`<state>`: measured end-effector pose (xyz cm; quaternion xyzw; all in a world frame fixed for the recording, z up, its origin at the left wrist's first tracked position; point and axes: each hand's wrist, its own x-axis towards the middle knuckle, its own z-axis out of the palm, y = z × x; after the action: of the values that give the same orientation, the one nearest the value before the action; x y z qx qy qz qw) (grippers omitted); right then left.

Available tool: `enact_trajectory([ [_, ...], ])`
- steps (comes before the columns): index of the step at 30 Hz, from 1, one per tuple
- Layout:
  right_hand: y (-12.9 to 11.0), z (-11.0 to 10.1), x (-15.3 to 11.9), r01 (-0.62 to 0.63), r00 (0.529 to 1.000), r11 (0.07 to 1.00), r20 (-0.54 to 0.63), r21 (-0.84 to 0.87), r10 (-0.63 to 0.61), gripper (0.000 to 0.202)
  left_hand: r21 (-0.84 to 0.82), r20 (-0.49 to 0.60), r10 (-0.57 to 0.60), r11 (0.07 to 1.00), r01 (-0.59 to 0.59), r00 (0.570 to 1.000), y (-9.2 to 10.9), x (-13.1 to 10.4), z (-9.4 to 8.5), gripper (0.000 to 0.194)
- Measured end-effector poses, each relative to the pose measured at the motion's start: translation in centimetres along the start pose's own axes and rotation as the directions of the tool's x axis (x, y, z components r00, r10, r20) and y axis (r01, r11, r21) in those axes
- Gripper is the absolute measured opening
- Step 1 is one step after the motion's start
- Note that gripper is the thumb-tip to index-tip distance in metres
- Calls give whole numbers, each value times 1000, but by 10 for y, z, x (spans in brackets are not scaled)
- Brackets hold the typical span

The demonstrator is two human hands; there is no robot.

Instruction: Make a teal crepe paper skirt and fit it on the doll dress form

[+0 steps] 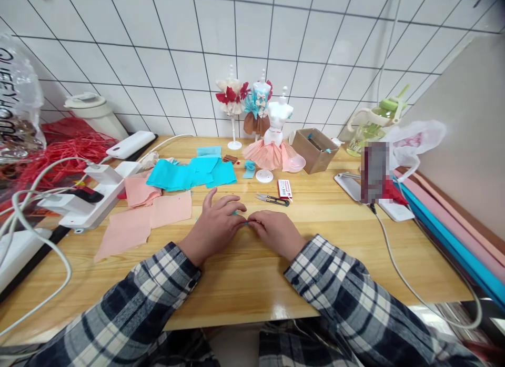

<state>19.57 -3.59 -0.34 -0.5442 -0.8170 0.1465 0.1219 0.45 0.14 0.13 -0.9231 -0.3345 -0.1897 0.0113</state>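
My left hand point(219, 222) and my right hand point(276, 231) meet low over the middle of the wooden table. Thumb and fingers of both pinch a small turquoise piece of crepe paper point(246, 223), mostly hidden by the fingertips. The left hand's other fingers are raised and spread. Just beyond the hands lie thread snips point(273, 200) and a small red-and-white box point(284, 189). Turquoise crepe paper sheets point(173, 175) and pink sheets point(130, 227) are spread to the left. A small gathered turquoise piece point(249, 169) rests farther back.
Small white mannequins, one in a pink skirt point(265, 154), stand near the tiled wall. A cardboard box point(314, 150), a white disc point(264, 176) and a pink bowl point(296, 163) are nearby. A power strip point(98, 196) with cables lies left; a phone point(349, 187) and cable lie right.
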Motion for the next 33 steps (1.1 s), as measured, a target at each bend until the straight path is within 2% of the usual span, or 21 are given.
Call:
enact_trajectory([
  [4,5,0,1,20,998,981,-63,191,-8,20,-78,16,-49,996,50,999,-2,-2,-2,17],
  [10,8,3,1,42,993,964,-118,264,-11,16,-152,23,-67,986,69,998,-2,-1,-2,16],
  [15,10,9,4,-61,988,837,-87,543,129,13,-155,13,-66,986,67,998,-2,0,-4,18],
  [17,11,11,5,-100,981,803,-79,587,180,11,-165,15,-65,984,67,998,-2,0,-3,18],
  [20,11,13,5,-73,978,831,-125,551,168,11,-193,53,-50,980,59,997,-3,-2,-3,15],
  [24,9,12,4,10,973,907,-212,421,88,13,-208,68,-62,975,75,996,-2,-2,-3,31],
  [28,7,10,3,45,968,931,-248,362,49,14,-172,5,-76,982,76,997,-1,-2,-2,15],
  [33,6,10,3,68,958,923,-282,379,45,14,-171,-43,-67,983,59,997,-3,-1,-1,14],
])
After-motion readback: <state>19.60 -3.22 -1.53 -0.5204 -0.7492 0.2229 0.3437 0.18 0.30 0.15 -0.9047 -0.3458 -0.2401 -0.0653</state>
